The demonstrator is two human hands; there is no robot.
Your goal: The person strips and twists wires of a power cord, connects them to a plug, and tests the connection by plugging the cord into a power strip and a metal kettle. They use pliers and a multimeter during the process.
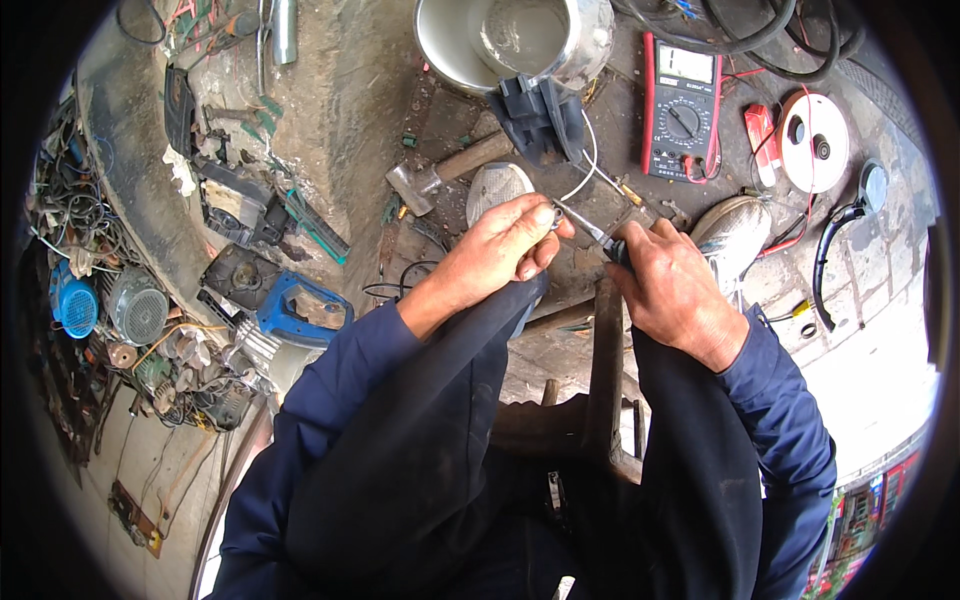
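My left hand (pixel 490 250) is closed in a pinch on a small ring-shaped metal part (pixel 556 217), mostly covered by the fingers. My right hand (pixel 675 285) grips a dark-handled screwdriver (pixel 590 228), its metal shaft slanting up and left to the small part. Whether the tip touches it, I cannot tell. A thin white cable (pixel 594 150) curves down from a black plastic piece (pixel 540 120) to near my left fingertips. That black piece rests against the rim of a metal pot (pixel 430 50). Behind my left hand lies a hammer (pixel 450 170).
On the right are a red multimeter (pixel 683 115), a white spool (pixel 812 143) and a black curved strap-like piece (pixel 828 260). A blue-handled power tool (pixel 300 310), motors (pixel 138 305) and tangled wires crowd the left. Below my hands stands a wooden stool (pixel 605 370).
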